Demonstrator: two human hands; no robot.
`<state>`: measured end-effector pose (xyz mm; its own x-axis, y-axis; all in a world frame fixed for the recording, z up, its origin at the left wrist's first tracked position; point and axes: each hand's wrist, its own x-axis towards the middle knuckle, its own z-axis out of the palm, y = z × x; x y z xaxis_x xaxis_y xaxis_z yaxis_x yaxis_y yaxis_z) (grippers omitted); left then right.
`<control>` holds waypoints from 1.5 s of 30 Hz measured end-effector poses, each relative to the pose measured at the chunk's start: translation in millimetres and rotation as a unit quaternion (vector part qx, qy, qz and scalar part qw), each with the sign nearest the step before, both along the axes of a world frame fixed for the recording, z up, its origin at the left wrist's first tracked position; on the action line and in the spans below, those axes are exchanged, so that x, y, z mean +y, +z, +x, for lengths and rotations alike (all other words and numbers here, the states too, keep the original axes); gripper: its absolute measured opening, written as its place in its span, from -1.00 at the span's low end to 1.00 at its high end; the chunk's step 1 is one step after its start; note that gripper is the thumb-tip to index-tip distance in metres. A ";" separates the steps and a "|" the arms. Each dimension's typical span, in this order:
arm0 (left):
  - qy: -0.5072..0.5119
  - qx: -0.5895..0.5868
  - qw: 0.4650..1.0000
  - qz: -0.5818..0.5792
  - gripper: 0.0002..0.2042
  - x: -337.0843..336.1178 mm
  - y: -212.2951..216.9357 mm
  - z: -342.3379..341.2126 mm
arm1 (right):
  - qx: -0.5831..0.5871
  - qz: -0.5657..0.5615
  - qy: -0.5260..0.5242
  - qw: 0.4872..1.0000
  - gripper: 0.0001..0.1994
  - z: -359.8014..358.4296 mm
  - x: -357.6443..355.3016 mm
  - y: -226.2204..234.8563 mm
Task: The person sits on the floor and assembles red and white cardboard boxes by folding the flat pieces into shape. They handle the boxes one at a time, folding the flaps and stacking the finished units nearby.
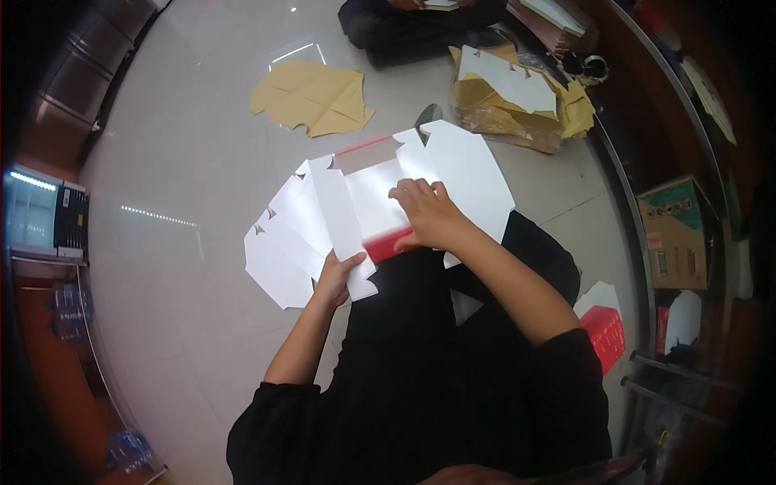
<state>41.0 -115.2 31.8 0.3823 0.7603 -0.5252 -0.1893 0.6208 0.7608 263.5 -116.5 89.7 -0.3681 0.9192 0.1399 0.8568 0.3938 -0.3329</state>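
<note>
A partly folded cardboard box [376, 190], white inside with a red panel along its near side, lies spread over my lap with wide white flaps out to both sides. My left hand [334, 277] grips its near left corner, thumb on top and fingers beneath. Bent over the right side wall is my right hand [432, 217], its fingertips on the white inner face and its thumb down by the red panel. The part of the wall under this palm is hidden.
Brown paper [315, 97] lies on the tiled floor ahead. Right of it, a torn brown wrapper [517, 121] holds white cardboard sheets. Another person's dark-clothed legs [420, 32] are at the far edge. A red and white box [602, 327] and a carton [672, 234] stand at right.
</note>
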 end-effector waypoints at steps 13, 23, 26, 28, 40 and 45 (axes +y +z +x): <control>-0.013 0.045 0.999 0.015 -0.58 1.3 26.4 0.0 | -0.084 0.005 0.008 0.996 -0.61 55.2 -81.6 2.9; -0.068 0.104 0.991 0.051 -0.61 15.6 21.5 -9.2 | 0.116 -0.394 -0.045 0.911 -0.54 64.6 -10.2 4.6; -0.074 0.109 0.990 0.045 -0.61 20.4 20.9 -10.0 | 0.010 -0.165 -0.070 0.984 -0.43 59.0 -11.2 -14.5; -0.074 0.116 0.990 0.035 -0.59 22.9 16.4 -11.4 | -0.029 -0.193 -0.067 0.978 -0.37 56.2 -7.3 -16.2; -0.187 0.154 0.966 0.086 -0.62 15.1 19.6 -12.8 | -0.067 -0.336 -0.128 0.931 -0.08 91.6 68.5 25.5; -0.134 0.128 0.983 0.008 -0.61 1.0 16.2 -11.2 | -0.133 -0.305 -0.116 0.936 -0.46 87.5 60.0 21.9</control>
